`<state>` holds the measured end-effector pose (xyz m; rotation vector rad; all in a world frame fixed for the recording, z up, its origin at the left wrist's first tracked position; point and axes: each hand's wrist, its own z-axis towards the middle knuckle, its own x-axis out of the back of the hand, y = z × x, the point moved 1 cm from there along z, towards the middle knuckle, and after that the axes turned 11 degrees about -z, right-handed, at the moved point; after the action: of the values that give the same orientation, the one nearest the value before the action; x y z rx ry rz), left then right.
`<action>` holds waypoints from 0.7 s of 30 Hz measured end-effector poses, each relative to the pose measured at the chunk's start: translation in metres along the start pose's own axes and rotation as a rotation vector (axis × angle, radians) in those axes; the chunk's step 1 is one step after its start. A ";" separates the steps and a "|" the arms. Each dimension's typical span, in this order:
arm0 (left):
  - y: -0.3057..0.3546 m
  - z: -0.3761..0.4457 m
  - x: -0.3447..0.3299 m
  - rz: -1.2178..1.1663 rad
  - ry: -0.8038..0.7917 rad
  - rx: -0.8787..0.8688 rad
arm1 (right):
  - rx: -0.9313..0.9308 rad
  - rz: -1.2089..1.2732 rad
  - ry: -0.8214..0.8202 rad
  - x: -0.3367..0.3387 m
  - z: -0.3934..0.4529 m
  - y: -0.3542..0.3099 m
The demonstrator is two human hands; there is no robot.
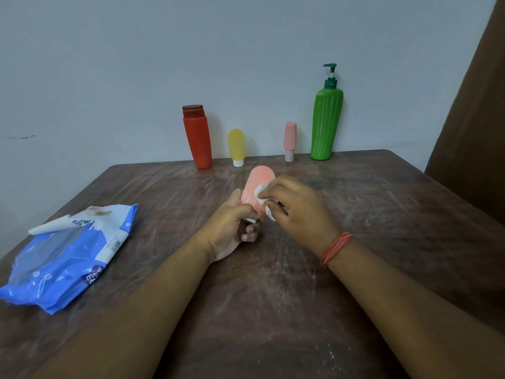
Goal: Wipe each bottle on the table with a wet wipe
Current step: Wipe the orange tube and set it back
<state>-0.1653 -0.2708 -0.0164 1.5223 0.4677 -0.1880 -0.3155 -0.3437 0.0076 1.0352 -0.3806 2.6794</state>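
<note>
The left hand (232, 225) has its grip curled around the peach bottle (257, 191); the right hand (296, 207) pinches a wipe (261, 191) against it, above the worktop (382, 214).

Dim, even indoor light with a cool, greyish cast; no lamp or window shows. The wall (109, 64) fades darker toward the top corners. Shadows are soft and faint. The dark surface (382, 214) carries a dull sheen across its scuffed, streaky film. Wide-angle distortion tilts the 4 standing bottles (198, 138) and bends the surface edges. Both forearms near the bottom edge look soft and smeared.
</note>
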 end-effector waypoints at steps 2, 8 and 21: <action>0.000 0.000 -0.003 0.049 -0.038 0.022 | -0.080 -0.017 0.069 0.005 0.005 0.008; -0.001 0.000 -0.004 0.073 -0.037 0.021 | -0.100 -0.022 -0.001 0.003 0.000 0.008; 0.001 -0.004 -0.007 0.103 -0.130 0.075 | -0.183 -0.041 0.176 0.014 0.002 0.019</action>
<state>-0.1721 -0.2681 -0.0121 1.5926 0.2811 -0.2252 -0.3299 -0.3609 0.0155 0.7411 -0.5508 2.6151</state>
